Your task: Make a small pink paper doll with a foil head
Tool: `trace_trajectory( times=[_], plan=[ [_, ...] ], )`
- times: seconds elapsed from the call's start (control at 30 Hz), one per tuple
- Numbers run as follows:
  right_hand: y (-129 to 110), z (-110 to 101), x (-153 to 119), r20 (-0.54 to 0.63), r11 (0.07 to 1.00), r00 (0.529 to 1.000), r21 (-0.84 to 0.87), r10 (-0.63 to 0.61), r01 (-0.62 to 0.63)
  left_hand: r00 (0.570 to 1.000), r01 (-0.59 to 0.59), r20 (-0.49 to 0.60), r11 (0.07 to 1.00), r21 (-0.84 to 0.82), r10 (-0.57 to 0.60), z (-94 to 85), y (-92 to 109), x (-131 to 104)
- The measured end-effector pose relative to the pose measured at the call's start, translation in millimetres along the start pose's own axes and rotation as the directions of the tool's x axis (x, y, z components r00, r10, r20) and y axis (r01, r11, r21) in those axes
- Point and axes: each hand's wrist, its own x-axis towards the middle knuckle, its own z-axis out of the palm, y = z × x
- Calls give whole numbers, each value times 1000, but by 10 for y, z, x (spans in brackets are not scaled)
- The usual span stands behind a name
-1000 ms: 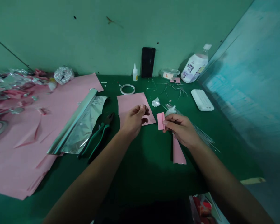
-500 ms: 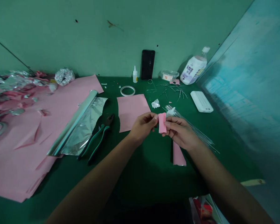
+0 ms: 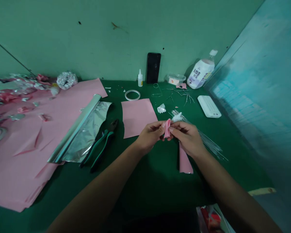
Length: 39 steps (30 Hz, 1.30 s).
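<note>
Between my two hands a small folded piece of pink paper (image 3: pixel 167 128) is pinched above the table. My left hand (image 3: pixel 150 134) grips its left side with thumb and fingers. My right hand (image 3: pixel 187 134) closes on its right side, thumb on the near face. Under my right hand lies a longer pink paper piece (image 3: pixel 185 161), partly hidden. Just beyond the fingers are a white-nozzled glue bottle (image 3: pixel 177 117), mostly covered, and a bundle of thin metal wires (image 3: pixel 212 144). A square pink sheet (image 3: pixel 138 118) lies flat beyond my left hand.
On the left are green-handled pliers (image 3: pixel 102 147), a foil roll (image 3: pixel 75 129) and large pink sheets (image 3: pixel 16 168) bearing foil scraps. Along the wall stand a small glue bottle (image 3: pixel 140 78), a phone (image 3: pixel 153 68), a plastic tub (image 3: pixel 176 79) and a drink bottle (image 3: pixel 200 73). A white power bank (image 3: pixel 209 106) lies right.
The pink piece has been squeezed narrower and now looks folded or bunched, with an open fold at its top. My hands have drawn slightly closer together.
</note>
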Motion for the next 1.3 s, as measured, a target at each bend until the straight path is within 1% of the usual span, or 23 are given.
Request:
trace_trajectory(
  times=[0.1, 0.17, 0.23, 0.3, 0.37, 0.43, 0.5, 0.57, 0.63, 0.67, 0.73, 0.8, 0.83, 0.87, 0.93, 1.03, 1.13, 1.23, 1.3],
  plan=[
    [18, -12, -3, -22, 999, 1000, -39, -23, 22, 1000, 0, -23, 1000, -28, -1, 25, -22, 2],
    [22, -22, 1, -33, 998, 999, -52, -34, 32, 1000, 11, -15, 998, -57, -11, 27, -10, 6],
    [16, -33, 6, -42, 996, 998, -80, -44, 41, 1000, 19, -11, 997, -71, -20, 12, 34, 9],
    [0, -45, 11, -44, 989, 997, -140, -59, 52, 999, 31, -19, 998, -50, -32, -15, 100, 11],
    [-21, -56, 12, -33, 975, 997, -213, -76, 67, 999, 37, -37, 999, 17, -36, -47, 168, 8],
    [-46, -65, 11, -25, 953, 996, -294, -86, 75, 998, 35, -59, 992, 117, -28, -80, 224, 5],
    [-72, -73, 10, -15, 922, 996, -381, -88, 75, 995, 32, -94, 972, 232, -10, -115, 272, 5],
    [-96, -82, 10, 29, 886, 998, -459, -64, 70, 993, 58, -115, 937, 344, -19, -158, 331, 4],
    [-114, -89, 12, 100, 854, 995, -517, -14, 64, 993, 109, -98, 868, 484, -70, -206, 416, -6],
    [-118, -89, 13, 143, 837, 990, -543, 14, 67, 990, 139, -81, 813, 566, -113, -228, 467, -20],
    [-109, -76, 14, 235, 797, 971, -595, 50, 103, 975, 184, -50, 663, 725, -215, -260, 569, -67],
    [-75, -39, 17, 344, 738, 938, -645, 51, 197, 951, 209, -52, 510, 834, -305, -271, 640, -141],
    [-51, -12, 18, 401, 704, 915, -663, 45, 256, 941, 212, -63, 436, 874, -331, -271, 656, -186],
    [-24, 19, 19, 455, 668, 890, -675, 41, 314, 937, 207, -75, 366, 908, -342, -268, 657, -233],
    [31, 82, 21, 532, 596, 846, -692, 40, 407, 943, 170, -84, 252, 953, -322, -266, 627, -324],
    [80, 147, 17, 584, 511, 811, -711, 47, 482, 962, 95, -51, 151, 984, -268, -287, 550, -418],
    [75, 142, 7, 613, 481, 789, -706, 47, 520, 972, 36, -19, 69, 997, -233, -330, 501, -436],
    [49, 85, -1, 626, 475, 777, -702, 58, 530, 975, -6, 12, 29, 1000, -222, -367, 490, -415],
    [41, 49, -3, 619, 471, 783, -712, 69, 521, 974, -24, 28, 21, 999, -224, -384, 489, -407]
  ],
)
